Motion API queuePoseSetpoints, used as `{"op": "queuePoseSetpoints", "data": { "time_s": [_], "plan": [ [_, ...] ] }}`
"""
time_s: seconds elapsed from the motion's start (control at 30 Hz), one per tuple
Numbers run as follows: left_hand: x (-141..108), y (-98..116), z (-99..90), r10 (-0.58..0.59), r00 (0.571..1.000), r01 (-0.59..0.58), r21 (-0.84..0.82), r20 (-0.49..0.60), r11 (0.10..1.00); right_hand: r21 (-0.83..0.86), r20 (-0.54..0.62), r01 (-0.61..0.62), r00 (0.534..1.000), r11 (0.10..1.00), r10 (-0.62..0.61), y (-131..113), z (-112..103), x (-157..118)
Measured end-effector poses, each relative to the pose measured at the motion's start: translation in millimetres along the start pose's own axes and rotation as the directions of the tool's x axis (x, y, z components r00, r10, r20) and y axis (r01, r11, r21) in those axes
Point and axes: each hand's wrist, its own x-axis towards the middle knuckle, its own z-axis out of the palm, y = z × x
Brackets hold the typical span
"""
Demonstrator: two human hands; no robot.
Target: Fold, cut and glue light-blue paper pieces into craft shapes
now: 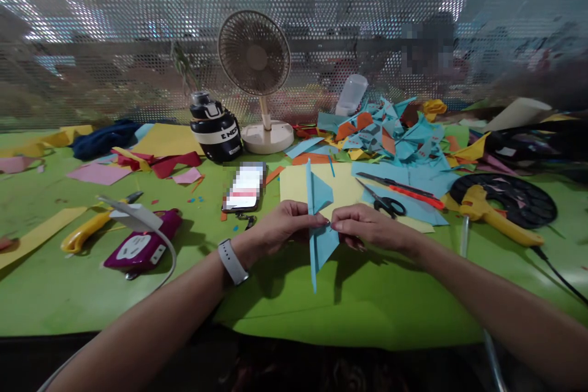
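A folded blue paper piece (321,251) is held upright above the green table, its long narrow edge running away from me. My left hand (294,223) pinches it at the middle from the left, thumb on top. From the right, my right hand (362,225) grips its right edge with thumb and fingers closed. The fingertips of both hands nearly meet near the paper's centre. Just behind lies a yellow sheet (294,182), partly covered by the hands and the blue paper. Black-handled scissors (390,205) rest to the right of it.
A phone (245,187), a fan (266,136) and a black bottle (215,135) stand or lie behind. At left are a purple power strip (142,245) and a yellow cutter (92,229). Rightward are a blue paper pile (395,128), a red-black cutter (399,187) and a yellow glue gun (505,220).
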Motion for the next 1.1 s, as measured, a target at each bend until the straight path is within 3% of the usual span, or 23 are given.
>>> {"op": "queuePoseSetpoints", "data": {
  "time_s": [0.23,0.67,0.83,1.1],
  "plan": [
    [0.1,3.1,-1.1,-0.015,1.000,0.015,0.071,-0.002,0.997,0.019,0.043,-0.003,0.999,1.000,0.002,-0.6,0.2,-1.7],
    [0.9,0.8,-8.1,0.009,0.993,-0.011,0.021,0.121,1.000,0.142,0.045,0.060,0.997,0.988,-0.067,1.3,-2.9,-1.8],
    [1.4,-0.2,-7.7,0.024,0.993,-0.031,0.059,0.114,0.998,0.069,-0.028,0.027,0.999,0.997,-0.025,1.0,1.0,0.0],
    [2.6,1.8,-12.6,0.039,0.998,-0.042,0.061,0.055,0.997,0.119,0.002,0.039,0.999,0.992,-0.040,-6.1,-2.9,-0.7]
  ]
}}
